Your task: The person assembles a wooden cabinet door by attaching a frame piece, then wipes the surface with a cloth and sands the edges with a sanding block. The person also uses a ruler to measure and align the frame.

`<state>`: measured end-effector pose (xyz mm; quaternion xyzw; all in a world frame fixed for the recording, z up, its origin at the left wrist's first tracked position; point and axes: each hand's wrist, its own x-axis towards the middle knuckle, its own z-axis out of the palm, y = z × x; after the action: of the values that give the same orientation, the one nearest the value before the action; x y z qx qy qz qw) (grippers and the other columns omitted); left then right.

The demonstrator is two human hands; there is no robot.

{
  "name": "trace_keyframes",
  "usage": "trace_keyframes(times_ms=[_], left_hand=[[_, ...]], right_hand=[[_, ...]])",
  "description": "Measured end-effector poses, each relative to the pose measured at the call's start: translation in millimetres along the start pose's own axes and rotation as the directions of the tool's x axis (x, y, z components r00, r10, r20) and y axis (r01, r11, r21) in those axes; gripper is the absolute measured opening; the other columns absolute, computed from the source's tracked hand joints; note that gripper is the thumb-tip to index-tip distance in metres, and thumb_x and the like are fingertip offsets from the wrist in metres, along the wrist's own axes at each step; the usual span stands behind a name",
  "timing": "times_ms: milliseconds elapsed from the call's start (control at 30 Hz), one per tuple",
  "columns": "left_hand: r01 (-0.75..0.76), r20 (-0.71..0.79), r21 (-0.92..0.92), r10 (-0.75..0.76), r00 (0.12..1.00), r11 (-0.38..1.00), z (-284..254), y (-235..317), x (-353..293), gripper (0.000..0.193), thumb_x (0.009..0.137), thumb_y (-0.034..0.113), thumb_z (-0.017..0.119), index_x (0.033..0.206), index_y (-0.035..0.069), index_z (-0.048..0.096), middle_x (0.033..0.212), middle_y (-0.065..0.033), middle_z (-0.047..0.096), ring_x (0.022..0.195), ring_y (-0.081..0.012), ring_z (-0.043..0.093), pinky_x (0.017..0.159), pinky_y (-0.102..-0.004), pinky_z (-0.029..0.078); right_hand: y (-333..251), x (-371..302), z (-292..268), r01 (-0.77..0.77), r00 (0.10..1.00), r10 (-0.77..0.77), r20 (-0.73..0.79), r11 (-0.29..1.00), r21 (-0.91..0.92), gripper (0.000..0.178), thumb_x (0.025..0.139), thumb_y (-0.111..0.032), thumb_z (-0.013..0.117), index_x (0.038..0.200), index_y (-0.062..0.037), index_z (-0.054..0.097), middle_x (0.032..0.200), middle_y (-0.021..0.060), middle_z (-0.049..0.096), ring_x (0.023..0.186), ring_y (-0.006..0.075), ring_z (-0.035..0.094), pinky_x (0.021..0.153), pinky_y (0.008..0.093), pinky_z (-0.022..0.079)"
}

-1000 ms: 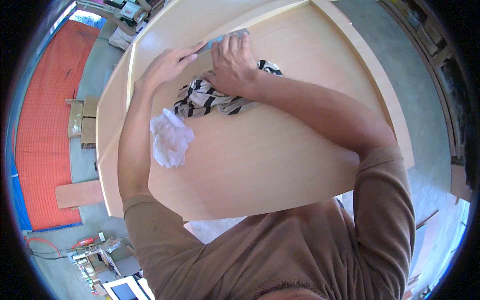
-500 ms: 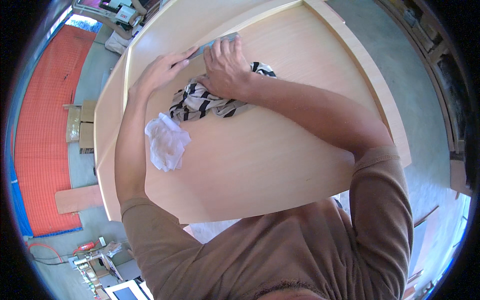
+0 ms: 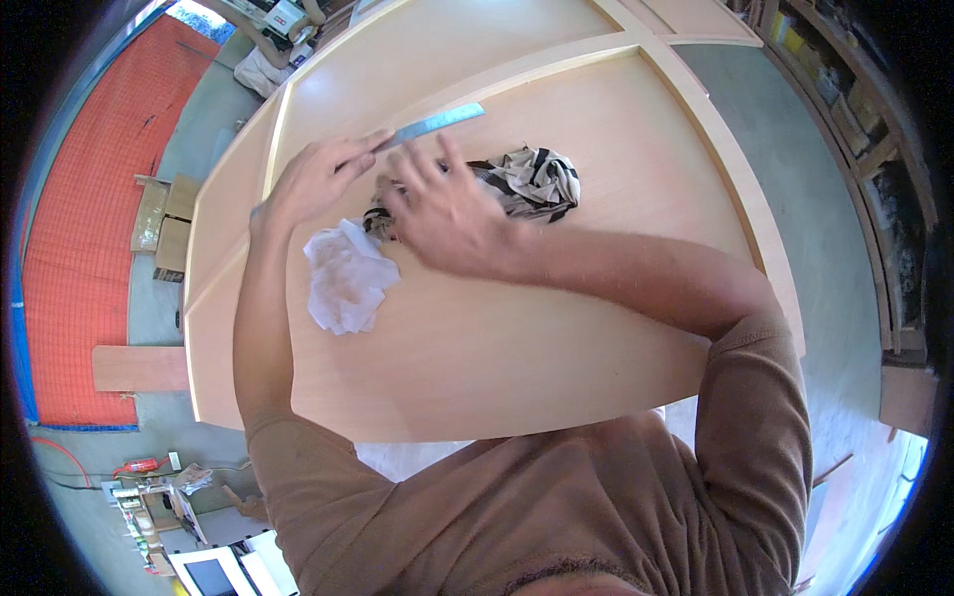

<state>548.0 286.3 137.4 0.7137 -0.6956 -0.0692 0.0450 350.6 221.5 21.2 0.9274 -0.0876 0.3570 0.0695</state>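
Note:
A thin, flat metal ruler point(image 3: 437, 123) sticks out to the right from my left hand point(image 3: 320, 181), whose fingers are closed on its near end. Under it lies a wide pale wooden panel point(image 3: 517, 368) with raised strips along its edges. My right hand point(image 3: 452, 219), slightly blurred, hovers just below the ruler with its fingers apart and holds nothing I can see. Partly behind that hand is a bunched cloth with black and beige stripes point(image 3: 545, 185). Beside it, nearer my left forearm, rests a crumpled white sheet or thin bag point(image 3: 348, 276).
A raised wooden strip point(image 3: 696, 109) borders the panel on the right, and another crosses at the far side. Cardboard boxes point(image 3: 174, 226) and orange sheeting point(image 3: 99, 238) are on the left. Wooden shelving point(image 3: 855, 129) stands at the right. Another person's arm point(image 3: 260, 35) shows at the far left.
My right hand has come off the ruler and drawn back toward me, its fingers spreading. The ruler stays in my left hand. The striped cloth appears shifted to the right.

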Motion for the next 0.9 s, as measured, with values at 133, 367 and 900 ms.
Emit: trace_keyframes(times_ms=[133, 367, 900], left_hand=[[-0.028, 0.041, 0.124, 0.023, 0.999, 0.992, 3.7, 12.5, -56.0, 0.042, 0.097, 0.020, 0.063, 0.139, 0.026, 0.065, 0.094, -0.0131, 0.065, 0.089, -0.0344, 0.064, 0.079, -0.0443, 0.051], [-0.054, 0.088, 0.163, 0.040, 0.995, 0.985, 12.4, 69.4, -57.1, 0.043, 0.095, 0.022, 0.065, 0.138, 0.028, 0.065, 0.092, -0.0123, 0.064, 0.089, -0.0333, 0.064, 0.078, -0.0448, 0.052], [-0.004, 0.028, 0.192, -0.001, 1.000, 0.981, 24.8, 23.4, 45.0, 0.039, 0.098, 0.021, 0.057, 0.137, 0.021, 0.064, 0.098, -0.0244, 0.070, 0.092, -0.0443, 0.066, 0.083, -0.0490, 0.053]], right_hand=[[-36.8, -9.9, -53.6, 0.015, 0.999, -0.017, 0.049, 0.998, 0.059, 0.076, 0.092, -0.046, 0.068, 0.140, 0.0094, 0.049, 0.137, 0.0292, 0.052, 0.131, 0.0425, 0.050, 0.109, 0.0639, 0.038], [-38.5, -5.8, -118.9, -0.180, 0.858, 0.169, 0.485, 0.983, -0.023, 0.089, 0.085, -0.056, 0.073, 0.135, 0.0149, 0.050, 0.116, 0.0244, 0.062, 0.104, 0.0342, 0.062, 0.094, 0.0505, 0.053], [69.8, 22.1, 6.6, -0.353, 0.858, 0.305, 0.413, 0.935, 0.043, 0.102, 0.088, -0.077, 0.055, 0.131, 0.0162, 0.053, 0.131, 0.0349, 0.057, 0.131, 0.0470, 0.051, 0.107, 0.0518, 0.045]])
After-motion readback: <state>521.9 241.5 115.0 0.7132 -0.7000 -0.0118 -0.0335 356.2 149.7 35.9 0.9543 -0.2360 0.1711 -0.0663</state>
